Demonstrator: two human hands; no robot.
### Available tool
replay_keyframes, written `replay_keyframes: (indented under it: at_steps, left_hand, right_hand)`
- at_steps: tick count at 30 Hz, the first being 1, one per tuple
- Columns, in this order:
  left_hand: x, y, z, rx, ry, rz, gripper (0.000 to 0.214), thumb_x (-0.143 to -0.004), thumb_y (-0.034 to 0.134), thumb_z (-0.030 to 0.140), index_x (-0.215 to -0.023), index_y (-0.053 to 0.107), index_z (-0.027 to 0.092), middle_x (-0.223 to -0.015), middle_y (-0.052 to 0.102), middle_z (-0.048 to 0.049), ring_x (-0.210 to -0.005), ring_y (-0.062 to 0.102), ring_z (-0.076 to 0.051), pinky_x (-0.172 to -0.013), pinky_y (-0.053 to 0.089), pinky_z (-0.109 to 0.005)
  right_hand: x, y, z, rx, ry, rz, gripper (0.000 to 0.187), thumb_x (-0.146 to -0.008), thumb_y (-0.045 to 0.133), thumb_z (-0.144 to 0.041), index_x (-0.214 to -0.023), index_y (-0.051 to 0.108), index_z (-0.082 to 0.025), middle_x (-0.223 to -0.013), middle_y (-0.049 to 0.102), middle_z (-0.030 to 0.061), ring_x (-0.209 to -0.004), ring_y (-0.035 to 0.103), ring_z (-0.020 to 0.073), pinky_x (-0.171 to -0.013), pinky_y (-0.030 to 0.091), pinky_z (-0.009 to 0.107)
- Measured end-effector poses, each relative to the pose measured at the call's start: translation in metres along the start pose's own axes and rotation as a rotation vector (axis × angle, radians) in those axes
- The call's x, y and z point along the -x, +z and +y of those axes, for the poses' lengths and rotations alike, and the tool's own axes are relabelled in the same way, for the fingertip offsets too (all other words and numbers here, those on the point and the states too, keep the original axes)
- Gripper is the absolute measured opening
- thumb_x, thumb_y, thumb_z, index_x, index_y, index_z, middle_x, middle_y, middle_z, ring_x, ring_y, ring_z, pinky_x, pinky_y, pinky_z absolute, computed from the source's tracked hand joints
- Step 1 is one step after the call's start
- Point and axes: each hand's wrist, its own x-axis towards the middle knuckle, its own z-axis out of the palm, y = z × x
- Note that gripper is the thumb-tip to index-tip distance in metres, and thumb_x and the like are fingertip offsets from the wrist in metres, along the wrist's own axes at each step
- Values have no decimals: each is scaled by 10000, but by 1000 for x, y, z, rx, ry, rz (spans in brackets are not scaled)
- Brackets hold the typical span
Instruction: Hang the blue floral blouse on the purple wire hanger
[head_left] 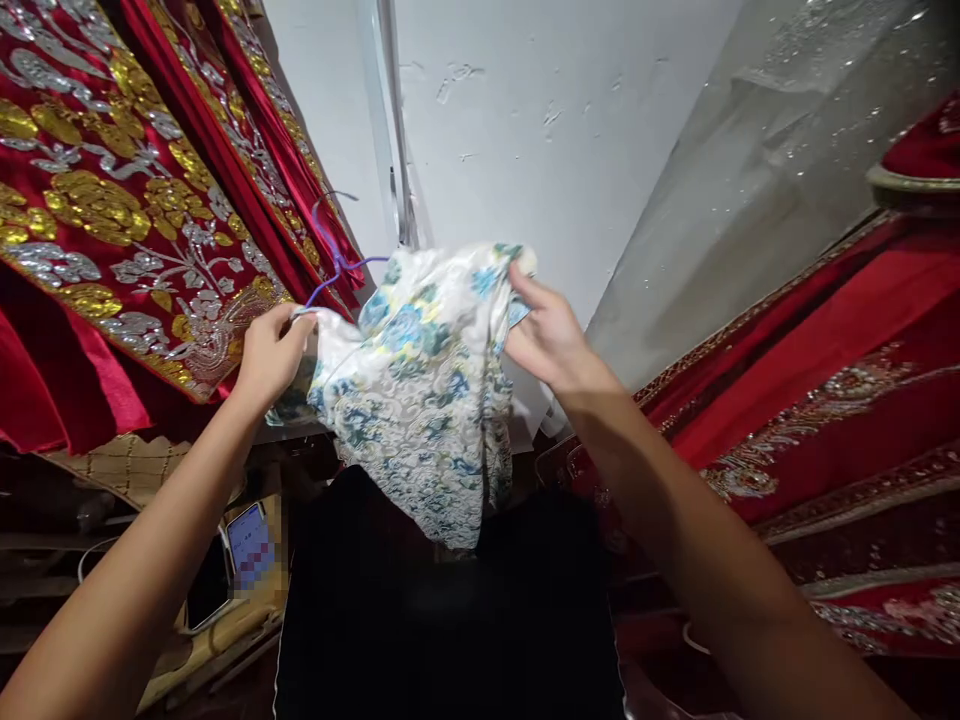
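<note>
A white garment with a blue and yellow flower print (424, 400) hangs in front of me on a purple wire hanger (335, 255). My left hand (268, 350) is closed on the garment's left shoulder, just below the hanger. On the other side, my right hand (546, 335) pinches the right shoulder edge between thumb and fingers. The cloth droops down over a black fabric (442, 620) below it.
Red garments with gold and silver embroidery (112, 210) hang at the left. More red embroidered cloth (825, 400) lies at the right under a clear plastic cover (765, 160). A white wall (540, 110) is behind. A phone (251, 548) rests on a wooden surface at lower left.
</note>
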Motion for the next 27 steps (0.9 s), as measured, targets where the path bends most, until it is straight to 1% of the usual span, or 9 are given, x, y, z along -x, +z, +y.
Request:
replay_keyframes:
  at_steps: [4,7,9,12,15,17,21,24,27]
  left_hand:
    - [15,-4,-9,11,-47,-35,192,-801,532,287,-905,669,202,-825,676,-24,-730,584,-186,-661,452,-284]
    - [23,-7,10,113,85,-166,166,-809,516,258,-847,663,191,-840,683,-56,-729,596,-195,-656,469,-299]
    - [28,-7,31,214,230,-239,218,-871,492,291,-756,647,190,-817,664,-74,-734,602,-198,-675,482,-314]
    - [41,-5,67,340,427,-317,345,-944,486,338,-667,636,198,-808,643,-80,-774,613,-200,-744,498,-337]
    - [60,-4,97,501,517,-412,392,-966,507,380,-640,640,208,-789,639,-77,-738,607,-191,-758,514,-354]
    - [71,-5,109,587,526,-466,411,-970,512,373,-609,632,216,-768,640,-69,-700,600,-181,-829,527,-380]
    - [78,-10,110,681,379,-437,346,-929,557,261,-594,634,228,-841,673,-58,-804,642,-194,-1044,469,-439]
    - [71,-11,98,788,135,-344,210,-822,587,171,-617,607,213,-1018,693,-66,-1002,649,-251,-1032,481,-470]
    - [62,-8,92,862,13,-433,127,-742,554,143,-656,631,197,-1206,677,-62,-1108,628,-299,-1025,481,-489]
  right_hand:
    - [19,-12,-14,-21,168,-577,492,-819,652,-583,-1080,699,-169,-819,718,94,-804,689,237,-725,571,388]
    - [19,-23,-32,57,165,-940,516,-645,826,-497,-1028,735,-163,-762,725,91,-846,715,277,-666,565,347]
    - [16,-18,-42,77,115,-919,515,-682,804,-492,-1074,736,-166,-871,750,111,-955,710,294,-727,571,359]
    - [13,7,-38,108,28,-635,519,-838,681,-493,-1268,657,-203,-1239,688,120,-1181,625,270,-959,522,416]
    - [16,32,-11,183,-36,-399,534,-884,649,-491,-1368,578,-276,-1488,511,69,-1377,458,246,-1152,359,441]
    - [21,38,12,187,5,-421,475,-892,633,-520,-1289,633,-260,-1431,562,63,-1364,466,251,-1168,329,454]
    - [41,23,37,-38,310,-549,473,-894,583,-610,-1046,723,-184,-1078,731,83,-1054,663,249,-988,497,417]
    - [54,7,31,-241,548,-464,527,-826,610,-695,-918,732,-191,-862,742,84,-820,703,250,-787,572,386]
    - [59,6,11,-267,623,-317,509,-756,683,-706,-774,707,-198,-707,705,67,-648,668,224,-608,561,336]
